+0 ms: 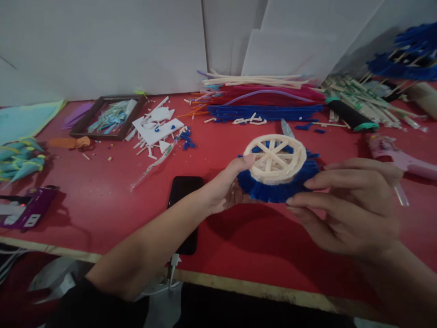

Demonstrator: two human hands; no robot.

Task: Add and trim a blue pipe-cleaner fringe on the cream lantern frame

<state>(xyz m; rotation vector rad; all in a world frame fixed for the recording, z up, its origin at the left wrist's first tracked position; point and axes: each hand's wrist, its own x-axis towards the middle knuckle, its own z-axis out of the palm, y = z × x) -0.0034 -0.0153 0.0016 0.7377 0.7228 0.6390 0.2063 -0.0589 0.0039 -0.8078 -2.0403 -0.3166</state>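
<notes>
A cream spoked wheel [272,160], seemingly made of pipe cleaners, sits on a blue fringed skirt [275,191] above the table. My left hand [227,187] grips the piece from the left, thumb on the cream rim and the other fingers mostly hidden beneath. On the opposite side, my right hand [355,200] pinches the outer edge of the blue fringe between thumb and fingertips. Just behind the wheel, a pointed metal blade tip [287,128] shows; the rest is hidden.
Bundled pipe cleaners [266,112] lie along the back. White scraps [159,127] and a brown frame [128,132] of trimmings are to the left. A black phone [186,193] with a cable lies under my left forearm. At right are a pink glue gun [406,159] and a black-and-teal handle [351,114].
</notes>
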